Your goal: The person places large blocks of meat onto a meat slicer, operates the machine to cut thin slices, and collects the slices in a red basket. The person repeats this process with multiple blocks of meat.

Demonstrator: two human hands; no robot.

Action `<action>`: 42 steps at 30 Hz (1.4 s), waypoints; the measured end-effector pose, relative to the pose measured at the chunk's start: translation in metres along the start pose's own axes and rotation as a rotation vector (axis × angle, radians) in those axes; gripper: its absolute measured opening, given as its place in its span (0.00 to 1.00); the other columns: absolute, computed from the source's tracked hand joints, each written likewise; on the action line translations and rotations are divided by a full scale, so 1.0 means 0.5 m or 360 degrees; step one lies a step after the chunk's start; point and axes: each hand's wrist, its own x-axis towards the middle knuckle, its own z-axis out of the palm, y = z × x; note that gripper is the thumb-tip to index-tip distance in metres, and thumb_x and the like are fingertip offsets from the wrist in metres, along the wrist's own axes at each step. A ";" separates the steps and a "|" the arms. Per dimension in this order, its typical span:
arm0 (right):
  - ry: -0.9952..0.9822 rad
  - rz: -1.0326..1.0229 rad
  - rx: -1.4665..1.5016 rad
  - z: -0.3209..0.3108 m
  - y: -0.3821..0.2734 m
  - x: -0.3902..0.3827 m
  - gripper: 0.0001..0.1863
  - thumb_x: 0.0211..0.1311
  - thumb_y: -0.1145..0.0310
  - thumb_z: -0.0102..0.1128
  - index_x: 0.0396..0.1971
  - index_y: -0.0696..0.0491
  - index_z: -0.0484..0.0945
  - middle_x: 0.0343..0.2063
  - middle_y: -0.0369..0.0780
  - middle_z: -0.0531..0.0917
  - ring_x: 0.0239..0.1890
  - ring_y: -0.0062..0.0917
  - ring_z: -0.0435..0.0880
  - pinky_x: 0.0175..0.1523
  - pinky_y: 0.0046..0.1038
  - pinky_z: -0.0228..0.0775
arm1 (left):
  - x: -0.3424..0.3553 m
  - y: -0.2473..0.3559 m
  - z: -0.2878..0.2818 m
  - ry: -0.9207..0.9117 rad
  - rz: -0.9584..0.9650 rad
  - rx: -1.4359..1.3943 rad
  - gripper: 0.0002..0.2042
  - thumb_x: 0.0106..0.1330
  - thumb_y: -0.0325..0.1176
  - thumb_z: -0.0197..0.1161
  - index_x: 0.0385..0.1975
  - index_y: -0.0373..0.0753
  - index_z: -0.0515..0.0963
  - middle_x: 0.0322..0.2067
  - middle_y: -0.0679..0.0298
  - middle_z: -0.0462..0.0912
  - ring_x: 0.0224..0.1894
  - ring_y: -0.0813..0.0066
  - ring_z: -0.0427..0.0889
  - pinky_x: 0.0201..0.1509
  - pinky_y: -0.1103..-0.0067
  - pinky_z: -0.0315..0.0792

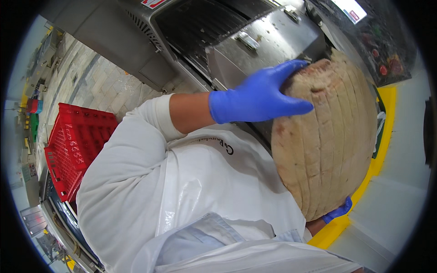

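I hold a large, pale, scored slab of meat [330, 154] upright against the right side of my white apron. My left hand [266, 94], in a blue glove, grips its upper end, thumb and fingers spread over the edge. My right hand [337, 211], also blue-gloved and partly hidden, is curled under its lower end. Just beyond the upper end of the meat is a steel machine [261, 41] with a dark ribbed bed [195, 25].
A dark control panel [387, 61] with red buttons stands at top right, above a yellow-edged white wall or ledge [396, 145]. Red plastic crates [79, 145] are at my left. Tiled floor [100, 77] shows behind them, with other equipment along the far left.
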 end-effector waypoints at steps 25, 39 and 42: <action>-0.1228 0.0005 -0.0868 1.212 -0.021 -0.118 0.29 0.59 0.61 0.68 0.61 0.53 0.75 0.54 0.40 0.81 0.54 0.27 0.81 0.60 0.30 0.73 | 0.042 -0.596 -0.508 0.0919 -0.0508 -0.1415 0.31 0.65 0.44 0.70 0.65 0.33 0.72 0.56 0.52 0.81 0.59 0.63 0.80 0.65 0.71 0.73; -0.1737 -0.0602 -0.1587 1.249 0.074 -0.055 0.39 0.67 0.54 0.66 0.74 0.52 0.66 0.72 0.45 0.67 0.69 0.32 0.71 0.70 0.34 0.65 | 0.053 -0.694 -0.551 0.1207 -0.0291 0.1908 0.37 0.63 0.66 0.61 0.69 0.53 0.71 0.74 0.58 0.62 0.79 0.48 0.49 0.74 0.38 0.46; -0.1362 -0.0669 -0.1580 1.148 0.071 -0.127 0.35 0.68 0.65 0.65 0.73 0.55 0.66 0.71 0.48 0.70 0.71 0.34 0.70 0.74 0.36 0.59 | 0.064 -0.737 -0.569 0.1139 -0.0433 0.1858 0.35 0.64 0.67 0.59 0.68 0.57 0.72 0.74 0.63 0.63 0.79 0.51 0.50 0.73 0.35 0.45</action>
